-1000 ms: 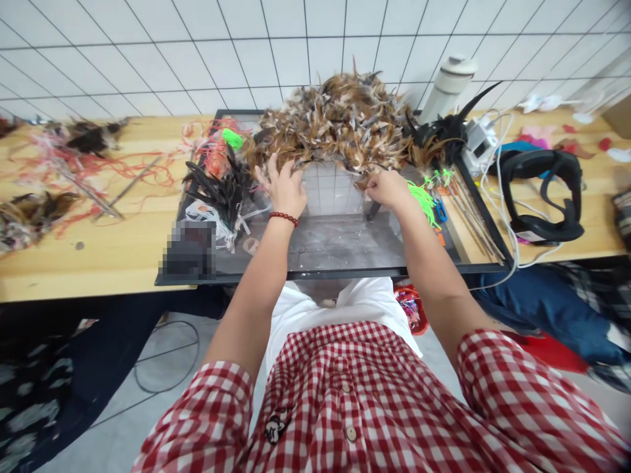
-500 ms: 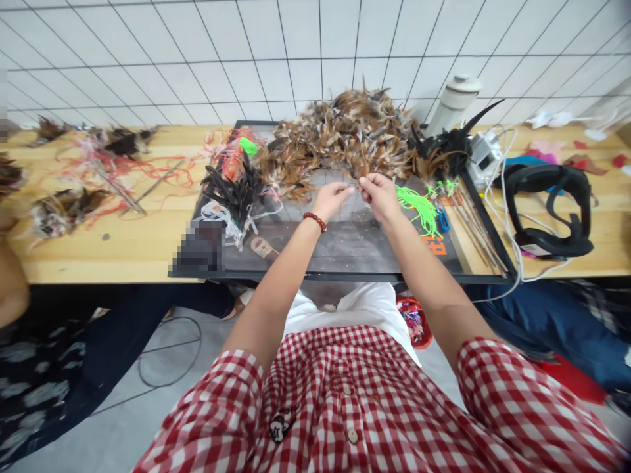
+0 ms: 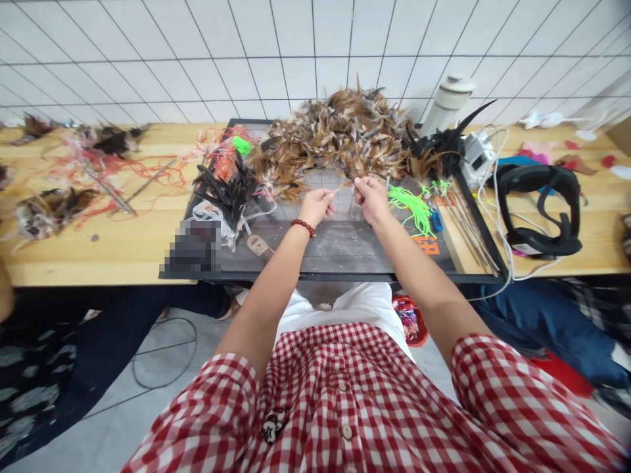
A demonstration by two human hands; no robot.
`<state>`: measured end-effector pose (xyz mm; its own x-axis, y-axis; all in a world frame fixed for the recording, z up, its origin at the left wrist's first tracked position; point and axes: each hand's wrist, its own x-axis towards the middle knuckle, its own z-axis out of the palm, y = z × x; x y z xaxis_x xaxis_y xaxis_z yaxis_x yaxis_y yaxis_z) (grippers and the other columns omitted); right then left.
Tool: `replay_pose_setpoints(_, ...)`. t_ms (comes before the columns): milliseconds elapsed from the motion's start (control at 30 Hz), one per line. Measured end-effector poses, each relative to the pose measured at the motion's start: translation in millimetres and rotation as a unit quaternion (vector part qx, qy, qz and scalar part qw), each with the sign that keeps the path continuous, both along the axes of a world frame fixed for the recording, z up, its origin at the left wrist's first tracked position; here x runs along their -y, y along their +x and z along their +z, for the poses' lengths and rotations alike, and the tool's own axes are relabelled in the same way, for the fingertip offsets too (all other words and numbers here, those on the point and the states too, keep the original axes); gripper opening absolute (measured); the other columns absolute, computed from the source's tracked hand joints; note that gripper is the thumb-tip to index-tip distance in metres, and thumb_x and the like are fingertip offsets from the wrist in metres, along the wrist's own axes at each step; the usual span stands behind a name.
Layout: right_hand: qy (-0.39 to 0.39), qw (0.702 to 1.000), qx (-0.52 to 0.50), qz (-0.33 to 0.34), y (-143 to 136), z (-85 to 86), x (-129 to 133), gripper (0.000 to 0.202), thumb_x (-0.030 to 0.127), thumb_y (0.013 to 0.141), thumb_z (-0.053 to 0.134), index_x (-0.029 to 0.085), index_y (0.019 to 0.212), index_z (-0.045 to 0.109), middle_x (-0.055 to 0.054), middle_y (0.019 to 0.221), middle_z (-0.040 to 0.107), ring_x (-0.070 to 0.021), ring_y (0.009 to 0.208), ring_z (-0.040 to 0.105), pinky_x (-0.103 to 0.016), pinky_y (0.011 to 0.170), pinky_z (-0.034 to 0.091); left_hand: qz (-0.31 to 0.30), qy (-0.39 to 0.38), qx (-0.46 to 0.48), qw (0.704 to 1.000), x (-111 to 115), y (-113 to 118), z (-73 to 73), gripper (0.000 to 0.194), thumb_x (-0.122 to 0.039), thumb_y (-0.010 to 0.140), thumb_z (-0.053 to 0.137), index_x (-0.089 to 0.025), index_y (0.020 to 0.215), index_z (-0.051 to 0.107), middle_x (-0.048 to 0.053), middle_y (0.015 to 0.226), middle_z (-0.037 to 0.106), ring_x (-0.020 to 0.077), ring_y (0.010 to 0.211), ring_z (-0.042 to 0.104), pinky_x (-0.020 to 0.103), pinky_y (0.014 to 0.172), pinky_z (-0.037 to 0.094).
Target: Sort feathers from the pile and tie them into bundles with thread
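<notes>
My left hand (image 3: 318, 206), with a beaded bracelet at the wrist, is closed in a pinch over the dark tray (image 3: 315, 253). A thin pale wisp shows at its fingertips, too small to name. A short gap to the right, my right hand (image 3: 371, 200) is also pinched closed, and what lies between its fingertips is too fine to make out. Just beyond both hands rises a large heap of brown feathers (image 3: 340, 131). Bright green strings (image 3: 411, 209) lie right of my right hand. Black feathers (image 3: 229, 190) and white ties (image 3: 214, 215) lie to the left.
Thin sticks (image 3: 468, 226) lie along the tray's right side. Beyond them are a white adapter (image 3: 477, 157) with cables, a black headset (image 3: 537, 210) and a pale bottle (image 3: 449, 105). Red strings (image 3: 142, 161) and feather bunches spread leftward. People sit on both sides.
My hands have moved apart, the left one shifting left and slightly down. The whole view has shifted a little, so the table's things appear slightly farther left.
</notes>
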<state>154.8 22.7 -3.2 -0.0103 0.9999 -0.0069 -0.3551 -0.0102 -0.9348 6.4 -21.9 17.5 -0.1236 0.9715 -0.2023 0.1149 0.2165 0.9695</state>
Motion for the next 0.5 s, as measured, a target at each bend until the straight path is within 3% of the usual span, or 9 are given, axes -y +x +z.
replay_pose_setpoints(100,0.005,1.0,-0.006,-0.012,7,2.7,-2,0.043,0.041,0.077,0.08,0.021,0.067,0.044,0.009,0.058,0.051,-0.0023,0.045,0.037,-0.017,0.045,0.026,-0.013,-0.036,0.036,0.999,1,5,2.9,0.018,-0.006,0.095,0.049,-0.014,0.082,0.058,-0.004,0.052,0.059,0.0068,0.042,0.054,0.018,0.049,0.04)
replay_pose_setpoints(233,0.017,0.999,-0.003,-0.04,13,4.9,-3,0.042,0.044,0.078,0.077,0.021,0.07,0.042,0.008,0.064,0.054,-0.0025,0.047,0.038,-0.018,0.045,0.027,0.07,-0.006,0.118,0.99,1,5,5.6,0.021,-0.01,0.097,0.047,-0.016,0.079,0.054,-0.004,0.055,0.061,0.0062,0.045,0.057,0.018,0.052,0.044)
replay_pose_setpoints(300,0.019,0.999,0.023,-0.025,10,5.0,-1,0.042,0.045,0.075,0.078,0.022,0.07,0.044,0.008,0.064,0.054,-0.0033,0.048,0.039,-0.019,0.046,0.026,0.083,-0.006,0.174,0.981,2,4,5.8,0.017,-0.012,0.096,0.05,-0.015,0.081,0.056,-0.001,0.062,0.067,0.0071,0.052,0.063,0.019,0.058,0.049)
replay_pose_setpoints(500,0.065,0.988,0.128,0.055,-5,3.3,11,0.048,0.06,0.065,0.082,0.022,0.068,0.052,0.009,0.052,0.043,-0.0063,0.05,0.036,-0.022,0.051,0.031,0.008,-0.04,0.251,0.967,5,4,4.0,0.008,-0.015,0.092,0.062,-0.013,0.085,0.064,0.004,0.073,0.074,0.0103,0.067,0.071,0.024,0.073,0.056)
